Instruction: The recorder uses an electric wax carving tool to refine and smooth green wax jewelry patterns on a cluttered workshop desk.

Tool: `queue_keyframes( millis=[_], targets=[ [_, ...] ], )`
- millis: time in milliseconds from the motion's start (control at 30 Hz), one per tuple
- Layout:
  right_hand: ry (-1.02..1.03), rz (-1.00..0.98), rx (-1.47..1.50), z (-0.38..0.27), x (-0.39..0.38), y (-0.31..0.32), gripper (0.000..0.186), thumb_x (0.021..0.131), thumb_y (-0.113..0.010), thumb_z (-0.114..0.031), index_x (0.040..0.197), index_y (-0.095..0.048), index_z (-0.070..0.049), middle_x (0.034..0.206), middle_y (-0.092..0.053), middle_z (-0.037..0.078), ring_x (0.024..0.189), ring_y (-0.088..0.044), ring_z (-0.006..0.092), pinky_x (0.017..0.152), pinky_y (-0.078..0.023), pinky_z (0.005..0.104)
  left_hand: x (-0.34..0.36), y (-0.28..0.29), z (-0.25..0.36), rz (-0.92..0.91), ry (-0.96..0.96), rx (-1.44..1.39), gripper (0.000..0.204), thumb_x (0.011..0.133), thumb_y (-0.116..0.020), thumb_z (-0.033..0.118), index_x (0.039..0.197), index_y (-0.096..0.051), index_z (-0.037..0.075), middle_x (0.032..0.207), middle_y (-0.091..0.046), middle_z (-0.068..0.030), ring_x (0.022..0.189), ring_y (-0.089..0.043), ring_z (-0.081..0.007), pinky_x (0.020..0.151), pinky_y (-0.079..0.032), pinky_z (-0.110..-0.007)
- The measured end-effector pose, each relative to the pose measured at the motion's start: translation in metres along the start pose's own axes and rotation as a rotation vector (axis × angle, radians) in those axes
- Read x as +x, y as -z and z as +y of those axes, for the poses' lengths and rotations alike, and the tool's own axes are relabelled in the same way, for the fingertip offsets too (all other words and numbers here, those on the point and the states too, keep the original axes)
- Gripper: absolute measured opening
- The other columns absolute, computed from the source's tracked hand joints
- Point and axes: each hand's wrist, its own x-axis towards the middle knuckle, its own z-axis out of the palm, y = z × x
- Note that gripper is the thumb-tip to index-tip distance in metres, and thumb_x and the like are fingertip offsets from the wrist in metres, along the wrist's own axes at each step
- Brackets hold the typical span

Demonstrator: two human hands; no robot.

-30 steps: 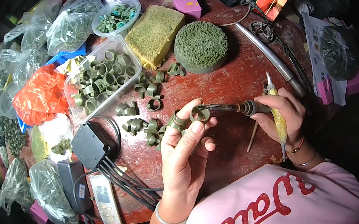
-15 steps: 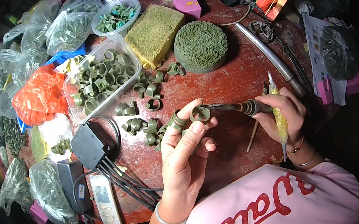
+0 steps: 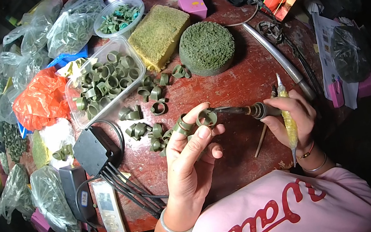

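Left hand pinching an olive-green ring as the right is aiming a slim-shafted tool at it, lower centre of the frame

The left hand (image 3: 188, 158) is gripping the olive-green ring (image 3: 213, 119) between thumb and fingers, just right of the frame's centre, while a second green ring (image 3: 182, 126) is sitting around its index finger; the right hand (image 3: 299, 120), right of centre, is grasping the slim-shafted tool (image 3: 257, 110), which is pointing left with its tip at the ring's rim, and is also holding a yellow-wrapped double-pointed tool (image 3: 289, 122) upright across its fingers; more rings are filling a clear plastic box (image 3: 141, 65) at upper left, loose rings (image 3: 159, 107) are lying left of centre on the red table (image 3: 240, 156), and a round green textured block (image 3: 207, 47) is standing at upper centre
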Motion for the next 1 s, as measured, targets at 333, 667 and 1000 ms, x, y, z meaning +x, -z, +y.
queue_keyframes(
  millis=[333,667,1000],
  targets=[
    [-0.083,0.115,-0.045,0.003,-0.001,0.0,0.026,0.076,-0.076,-0.012,0.092,-0.06,0.0,0.076,-0.062,0.009,0.062,-0.057,0.0214,0.057,-0.046,0.0301,0.001,-0.001,-0.005,0.023,-0.05,0.049,0.045,0.083,-0.062,-0.006,0.125,-0.05,0.004,0.103,-0.059,-0.0077,0.092,-0.062,-0.0155,0.06,-0.053,-0.019],
    [-0.388,0.316,-0.099,0.041,0.001,0.009,0.02,0.084,-0.067,-0.009,0.099,-0.059,0.0,0.081,-0.061,0.014,0.073,-0.059,0.0185,0.069,-0.047,0.0289,0.003,0.002,-0.006,-0.01,-0.034,0.08,0.03,0.093,-0.053,0.006,0.123,-0.052,0.004,0.106,-0.061,-0.0101,0.097,-0.063,-0.0207,0.066,-0.056,-0.022],
    [-0.325,0.156,-0.379,0.118,-0.016,0.034,0.02,0.085,-0.061,-0.003,0.105,-0.058,-0.001,0.085,-0.059,0.017,0.082,-0.058,0.0303,0.073,-0.047,0.0337,-0.001,-0.003,-0.004,-0.055,0.009,0.122,0.037,0.091,-0.055,0.01,0.127,-0.047,0.001,0.101,-0.058,-0.0063,0.096,-0.061,-0.0177,0.062,-0.051,-0.018]
  ],
)
